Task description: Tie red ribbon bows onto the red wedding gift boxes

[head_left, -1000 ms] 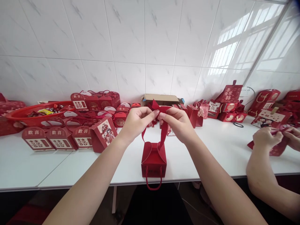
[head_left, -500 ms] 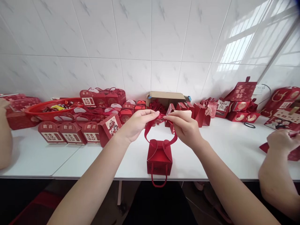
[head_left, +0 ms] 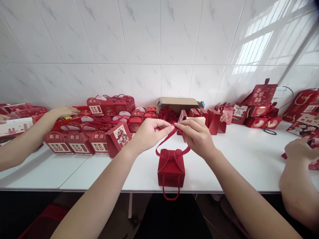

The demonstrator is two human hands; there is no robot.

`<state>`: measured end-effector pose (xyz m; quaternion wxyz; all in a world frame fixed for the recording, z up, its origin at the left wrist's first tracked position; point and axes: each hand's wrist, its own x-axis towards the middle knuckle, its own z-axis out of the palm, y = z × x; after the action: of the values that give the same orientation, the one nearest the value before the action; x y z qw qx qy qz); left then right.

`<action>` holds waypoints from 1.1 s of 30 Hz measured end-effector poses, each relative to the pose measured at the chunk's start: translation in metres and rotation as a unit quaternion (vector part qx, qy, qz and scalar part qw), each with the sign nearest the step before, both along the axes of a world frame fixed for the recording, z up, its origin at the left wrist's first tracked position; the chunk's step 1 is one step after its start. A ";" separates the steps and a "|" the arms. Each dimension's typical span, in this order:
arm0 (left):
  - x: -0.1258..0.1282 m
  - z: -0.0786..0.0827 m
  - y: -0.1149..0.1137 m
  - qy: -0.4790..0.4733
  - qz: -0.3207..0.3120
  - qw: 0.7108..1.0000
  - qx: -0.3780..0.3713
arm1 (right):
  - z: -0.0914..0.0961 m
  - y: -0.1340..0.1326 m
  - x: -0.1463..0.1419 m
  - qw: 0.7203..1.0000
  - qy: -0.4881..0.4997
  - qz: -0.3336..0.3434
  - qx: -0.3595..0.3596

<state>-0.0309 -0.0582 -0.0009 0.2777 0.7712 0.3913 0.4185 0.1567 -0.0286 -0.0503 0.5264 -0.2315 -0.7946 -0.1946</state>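
A small red gift box (head_left: 171, 169) stands upright near the table's front edge, its rope handle hanging over that edge. From the top of the box a red ribbon (head_left: 162, 143) rises in a loop to my hands. My left hand (head_left: 152, 134) pinches the ribbon between thumb and fingers. Close against it, my right hand (head_left: 195, 134) also pinches the ribbon, fingertips almost touching those of the left. The exact fold of ribbon between the fingertips is partly hidden.
Several red gift boxes (head_left: 79, 142) stand in rows at left. Behind my hands is a cardboard box (head_left: 178, 100) of red ribbons. A co-worker's arm (head_left: 47, 124) reaches into a red basin at left; another person's hand (head_left: 302, 149) works at right. A black ring (head_left: 269, 131) lies on the table (head_left: 244, 166).
My fingertips have shifted slightly, and the ribbon loop looks narrower on the left. At left a co-worker's arm has reached in over the basin, and a white printed box now shows there.
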 end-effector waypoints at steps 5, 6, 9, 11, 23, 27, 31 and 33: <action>-0.001 -0.002 -0.011 0.179 0.088 0.956 0.217 | -0.001 -0.005 -0.002 0.976 0.111 0.123 -0.138; -0.003 -0.003 -0.013 0.210 0.102 0.939 0.251 | -0.002 -0.006 -0.003 0.961 0.146 0.153 -0.179; -0.010 -0.006 -0.020 0.253 0.157 0.905 0.304 | -0.008 -0.009 0.000 0.896 0.264 0.217 -0.285; -0.021 -0.010 -0.021 0.259 0.189 0.895 0.310 | -0.016 -0.011 0.006 0.854 0.333 0.224 -0.332; -0.117 -0.080 -0.042 0.306 0.303 0.886 0.173 | -0.100 -0.042 0.089 0.783 0.444 0.050 -0.432; -0.132 -0.110 -0.043 0.301 0.326 0.892 0.081 | -0.122 -0.050 0.110 0.741 0.492 -0.008 -0.457; -0.135 -0.129 -0.036 0.295 0.311 0.903 0.029 | -0.129 -0.055 0.119 0.751 0.442 -0.083 -0.483; -0.131 -0.134 -0.033 0.284 0.302 0.910 0.022 | -0.128 -0.055 0.119 0.766 0.388 -0.128 -0.496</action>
<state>-0.1619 -0.0908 -0.1346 -0.0022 0.7086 0.6583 0.2539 0.2758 -0.0836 -0.1785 0.5718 -0.6159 -0.4712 0.2677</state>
